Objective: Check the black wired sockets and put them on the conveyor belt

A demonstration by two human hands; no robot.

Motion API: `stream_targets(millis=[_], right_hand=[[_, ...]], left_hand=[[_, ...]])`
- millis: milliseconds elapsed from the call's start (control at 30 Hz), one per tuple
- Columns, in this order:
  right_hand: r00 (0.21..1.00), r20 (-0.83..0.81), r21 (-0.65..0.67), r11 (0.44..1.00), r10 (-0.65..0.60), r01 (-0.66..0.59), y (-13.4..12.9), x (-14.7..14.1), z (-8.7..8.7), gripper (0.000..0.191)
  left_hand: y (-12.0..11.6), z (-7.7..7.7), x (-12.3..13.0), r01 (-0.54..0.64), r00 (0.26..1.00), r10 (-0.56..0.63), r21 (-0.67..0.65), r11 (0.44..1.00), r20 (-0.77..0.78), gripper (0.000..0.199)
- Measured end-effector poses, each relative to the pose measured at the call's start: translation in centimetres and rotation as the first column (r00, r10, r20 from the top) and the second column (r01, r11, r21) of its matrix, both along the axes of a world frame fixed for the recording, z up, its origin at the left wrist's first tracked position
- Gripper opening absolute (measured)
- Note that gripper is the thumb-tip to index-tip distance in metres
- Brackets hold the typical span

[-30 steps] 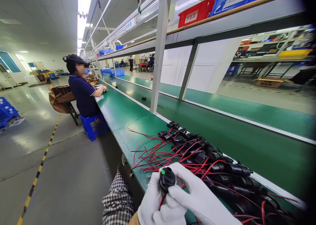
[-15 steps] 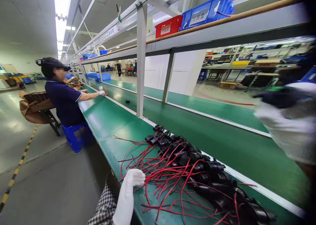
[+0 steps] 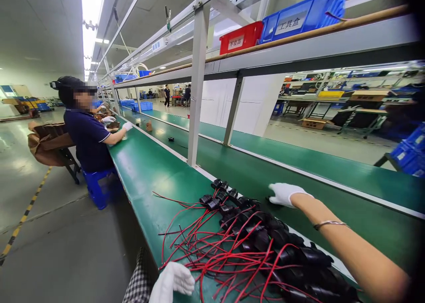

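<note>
On the green belt (image 3: 318,221), my right hand (image 3: 287,194) in a white glove bends its fingers over a small black part (image 3: 272,202), mostly hidden beneath them. My left hand (image 3: 174,280), also gloved, is low at the bench's near edge, beside the loose wire ends. Its fingers are lightly curved and apart from the thumb, with nothing seen in them. Between my hands lies a long heap of rounded black parts (image 3: 270,232). Thin red and black wires (image 3: 212,254) trail from it towards my left hand.
A white metal post (image 3: 198,86) rises between bench and belt. Overhead, a shelf carries a red bin (image 3: 241,37) and a blue bin (image 3: 302,15). To the left, a co-worker (image 3: 86,134) sits on a blue stool (image 3: 99,190). Another black piece (image 3: 171,139) lies farther along the belt.
My right hand has come from a blur at the far right, with something dark there, down onto the belt beside the heap. My left hand sits lower in view. The co-worker's arm has drawn back.
</note>
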State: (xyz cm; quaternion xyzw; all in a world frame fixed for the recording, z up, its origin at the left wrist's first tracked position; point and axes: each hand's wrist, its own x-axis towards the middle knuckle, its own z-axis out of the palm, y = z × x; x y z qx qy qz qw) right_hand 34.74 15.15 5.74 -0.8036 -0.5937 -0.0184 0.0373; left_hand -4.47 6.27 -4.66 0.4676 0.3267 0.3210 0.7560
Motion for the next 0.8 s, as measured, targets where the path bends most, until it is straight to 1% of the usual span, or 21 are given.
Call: stream_targets(millis=[100,167,200,267,333,400,467,533,600,700,800], right_hand=[[0.986,0.0,-0.093,0.982,0.164,-0.163,2.9,-4.2,-0.2,0.023],[0.966,-0.023,-0.144,0.956,0.257,-0.257,4.7,-8.0,-1.1,0.028],[0.962,-0.022,-0.169,0.948,0.271,-0.271,5.4,-9.9,-1.7,0.03],[0.965,-0.003,-0.227,0.94,0.263,-0.257,6.4,-13.2,-3.0,0.034],[0.968,0.013,-0.29,0.928,0.249,-0.235,7.1,-15.4,-3.8,0.034],[0.966,0.01,-0.348,0.907,0.258,-0.238,7.6,-16.4,-4.1,0.033],[0.958,-0.006,-0.39,0.881,0.288,-0.267,7.9,-16.6,-4.0,0.032],[0.943,-0.025,-0.409,0.857,0.332,-0.312,7.9,-16.5,-3.7,0.03],[0.926,-0.03,-0.398,0.846,0.376,-0.356,7.5,-16.6,-3.4,0.029],[0.901,0.019,-0.305,0.861,0.433,-0.407,6.1,-17.2,-2.5,0.029],[0.869,0.116,-0.129,0.875,0.48,-0.466,3.6,-18.6,-0.7,0.033]], left_hand=[[0.7,0.0,0.8,0.027,1.0,-0.027,0.007,1.0,-0.006,0.05],[0.9,0.0,1.6,0.039,0.999,-0.039,0.015,0.999,-0.012,0.051],[0.9,0.1,2.0,0.041,0.999,-0.041,0.02,0.999,-0.015,0.053],[0.8,0.2,2.4,0.036,0.999,-0.035,0.035,0.999,-0.022,0.058],[0.6,0.4,2.4,0.016,0.999,-0.014,0.062,0.998,-0.031,0.063],[0.2,0.6,2.1,-0.031,0.999,0.035,0.103,0.994,-0.037,0.065],[-0.3,1.0,1.6,-0.101,0.994,0.108,0.159,0.982,-0.033,0.066],[-0.5,1.5,1.2,-0.178,0.982,0.186,0.209,0.962,-0.018,0.066],[-0.3,2.2,1.0,-0.251,0.962,0.271,0.294,0.922,-0.028,0.063],[1.4,3.3,1.0,-0.321,0.913,0.4,0.466,0.824,-0.079,0.054],[3.8,4.3,1.4,-0.367,0.859,0.499,0.546,0.753,-0.11,0.041]])
